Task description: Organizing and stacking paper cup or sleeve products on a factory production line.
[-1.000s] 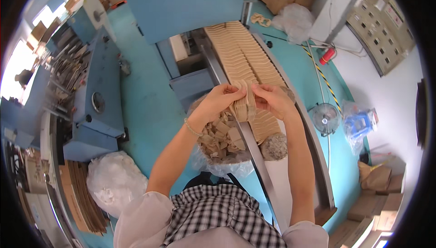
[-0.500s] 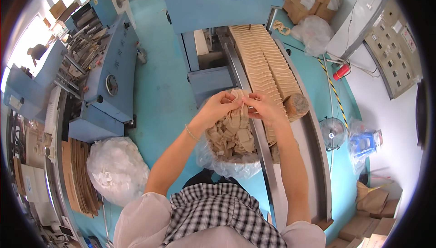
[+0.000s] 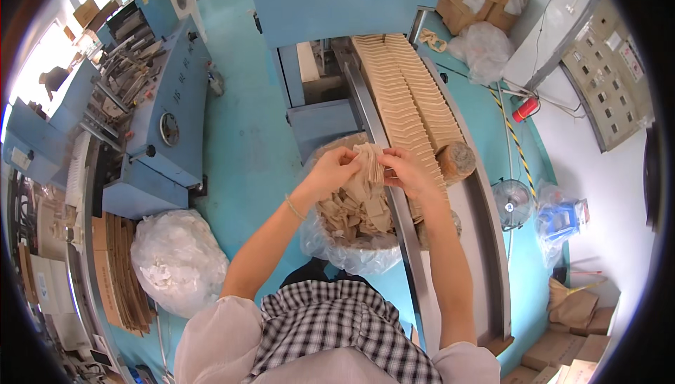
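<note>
Above a plastic-lined container point(image 3: 365, 260), I hold a small stack of thin, folded beige sheets point(image 3: 369, 162) between both hands. My left hand point(image 3: 332, 173) pinches its left side, and my right hand point(image 3: 409, 171) grips the right side. Loose beige pieces point(image 3: 351, 216) fill the container under my hands. On the machine's sloping chute, just beyond my right hand, long rows of upright beige sheets point(image 3: 394, 81) stand packed side by side. A round, brown-grey block point(image 3: 455, 162) sits against the near end of the right row.
A blue machine point(image 3: 337, 4) rises ahead, and the metal rail point(image 3: 370, 106) of its chute runs beside the container. Another blue machine point(image 3: 158, 113) stands left. A full clear bag point(image 3: 179, 261) lies on the floor near flat cardboard point(image 3: 121, 271). To the right stands a fan point(image 3: 512, 203).
The stack in my hands has tipped and its sheets have fanned apart a little, with both hands slightly lower. The whole view has shifted slightly.
</note>
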`<action>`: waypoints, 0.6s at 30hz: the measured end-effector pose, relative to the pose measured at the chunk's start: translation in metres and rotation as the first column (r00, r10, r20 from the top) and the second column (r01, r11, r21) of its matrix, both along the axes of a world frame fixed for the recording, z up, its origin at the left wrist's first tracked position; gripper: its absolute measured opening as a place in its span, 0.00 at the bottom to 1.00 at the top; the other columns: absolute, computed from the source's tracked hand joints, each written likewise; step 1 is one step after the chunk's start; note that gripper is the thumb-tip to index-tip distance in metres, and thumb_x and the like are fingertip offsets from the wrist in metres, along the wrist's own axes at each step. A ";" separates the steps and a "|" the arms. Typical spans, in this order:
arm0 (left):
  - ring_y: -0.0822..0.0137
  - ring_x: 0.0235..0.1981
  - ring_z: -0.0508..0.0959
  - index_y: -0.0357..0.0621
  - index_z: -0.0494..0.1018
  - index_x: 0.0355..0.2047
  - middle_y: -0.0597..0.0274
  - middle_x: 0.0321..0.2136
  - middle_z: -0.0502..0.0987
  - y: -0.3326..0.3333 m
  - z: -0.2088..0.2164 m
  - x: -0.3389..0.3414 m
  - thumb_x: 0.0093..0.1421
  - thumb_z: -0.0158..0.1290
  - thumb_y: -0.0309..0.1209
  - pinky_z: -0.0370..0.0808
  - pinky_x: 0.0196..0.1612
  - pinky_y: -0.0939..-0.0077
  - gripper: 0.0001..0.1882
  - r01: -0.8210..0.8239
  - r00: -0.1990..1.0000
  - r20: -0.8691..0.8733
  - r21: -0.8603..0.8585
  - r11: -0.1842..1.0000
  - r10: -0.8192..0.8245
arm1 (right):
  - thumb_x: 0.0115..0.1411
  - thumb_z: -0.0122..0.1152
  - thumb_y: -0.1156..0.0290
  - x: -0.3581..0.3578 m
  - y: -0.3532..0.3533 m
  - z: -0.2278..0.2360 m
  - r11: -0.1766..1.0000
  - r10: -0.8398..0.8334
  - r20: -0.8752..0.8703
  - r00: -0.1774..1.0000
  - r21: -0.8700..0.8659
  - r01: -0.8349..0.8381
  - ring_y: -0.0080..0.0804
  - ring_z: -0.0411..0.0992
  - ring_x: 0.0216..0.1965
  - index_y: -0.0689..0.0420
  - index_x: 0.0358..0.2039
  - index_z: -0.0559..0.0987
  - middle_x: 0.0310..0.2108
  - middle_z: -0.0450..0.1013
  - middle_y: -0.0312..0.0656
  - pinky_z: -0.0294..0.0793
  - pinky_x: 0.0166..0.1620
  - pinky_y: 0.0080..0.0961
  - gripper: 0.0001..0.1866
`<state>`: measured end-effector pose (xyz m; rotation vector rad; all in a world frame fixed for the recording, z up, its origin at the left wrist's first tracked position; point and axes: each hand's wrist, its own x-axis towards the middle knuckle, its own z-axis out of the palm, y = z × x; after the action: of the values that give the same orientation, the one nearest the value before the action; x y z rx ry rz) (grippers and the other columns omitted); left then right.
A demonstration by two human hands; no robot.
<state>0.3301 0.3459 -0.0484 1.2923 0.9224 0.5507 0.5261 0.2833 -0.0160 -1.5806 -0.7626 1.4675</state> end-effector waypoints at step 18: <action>0.67 0.54 0.74 0.40 0.64 0.59 0.60 0.50 0.74 -0.078 -0.030 -0.068 0.67 0.53 0.28 0.71 0.57 0.73 0.21 -0.239 0.647 0.623 -0.381 0.893 0.439 | 0.65 0.60 0.70 -0.102 -0.023 -0.030 0.940 0.008 -0.030 1.000 0.340 0.003 0.28 0.72 0.50 0.64 0.60 0.66 0.48 0.74 0.43 0.71 0.52 0.23 0.26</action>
<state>0.2619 0.2677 -0.0780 0.5532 0.5558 1.0915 0.4241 0.2606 -0.0456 -1.2908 -0.9446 1.2776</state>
